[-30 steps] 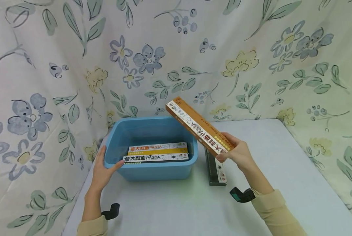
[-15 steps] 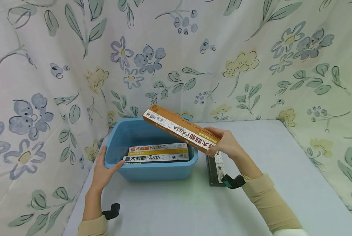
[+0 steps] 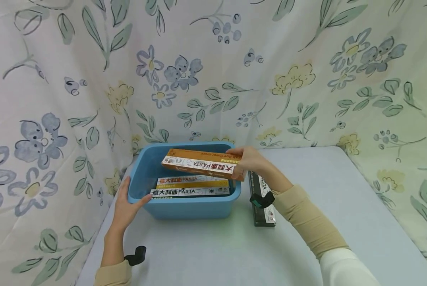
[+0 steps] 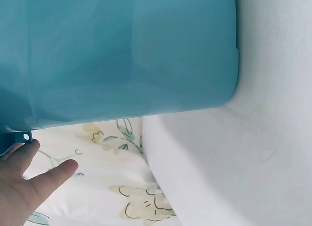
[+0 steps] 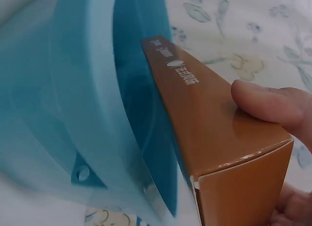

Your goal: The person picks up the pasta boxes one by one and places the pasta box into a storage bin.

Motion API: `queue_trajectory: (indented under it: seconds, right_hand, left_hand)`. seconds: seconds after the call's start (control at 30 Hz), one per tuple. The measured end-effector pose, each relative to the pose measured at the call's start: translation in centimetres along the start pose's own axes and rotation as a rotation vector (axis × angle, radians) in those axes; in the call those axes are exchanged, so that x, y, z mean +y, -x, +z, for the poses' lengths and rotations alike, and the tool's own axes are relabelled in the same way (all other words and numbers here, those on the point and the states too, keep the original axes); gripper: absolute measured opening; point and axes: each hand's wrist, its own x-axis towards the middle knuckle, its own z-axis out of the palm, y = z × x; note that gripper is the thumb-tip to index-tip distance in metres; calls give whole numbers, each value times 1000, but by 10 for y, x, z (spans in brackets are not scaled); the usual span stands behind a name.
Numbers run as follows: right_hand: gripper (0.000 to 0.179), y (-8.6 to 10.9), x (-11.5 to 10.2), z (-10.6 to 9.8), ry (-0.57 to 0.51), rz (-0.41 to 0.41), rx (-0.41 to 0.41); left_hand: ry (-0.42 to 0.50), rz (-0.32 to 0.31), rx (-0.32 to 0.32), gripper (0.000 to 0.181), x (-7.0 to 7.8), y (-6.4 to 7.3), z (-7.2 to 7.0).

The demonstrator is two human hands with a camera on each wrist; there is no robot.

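A blue plastic bin (image 3: 190, 210) stands on the table. My right hand (image 3: 252, 162) pinches the right end of an orange-brown pasta box (image 3: 199, 162), which hangs slightly tilted over the bin's opening. The right wrist view shows the thumb (image 5: 268, 104) on one face of this box. Inside the bin lie a yellow-and-white pasta box (image 3: 192, 182) and a black-and-white pasta box (image 3: 190, 192), side by side. With fingers extended, my left hand (image 3: 125, 206) rests against the bin's left front corner, its thumb on the rim.
Another black pasta box (image 3: 263, 216) lies on the white table (image 3: 206, 254) just right of the bin, partly hidden by the right wrist. A floral curtain (image 3: 213, 71) hangs behind the table and along its sides.
My right hand has carried the orange-brown box leftward and down, from the bin's right side to over its opening. The box has turned closer to level. My left hand has stayed put.
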Motion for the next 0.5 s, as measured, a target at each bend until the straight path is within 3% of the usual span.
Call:
queue_trajectory:
  seconds: [0.17, 0.5]
  right_hand:
    - [86, -20, -12, 14, 161, -3, -63]
    - [75, -50, -31, 35, 357, 30, -139]
  left_hand:
    - [-9, 8, 2, 104, 0, 0, 0]
    - [14, 4, 4, 103, -1, 0, 0]
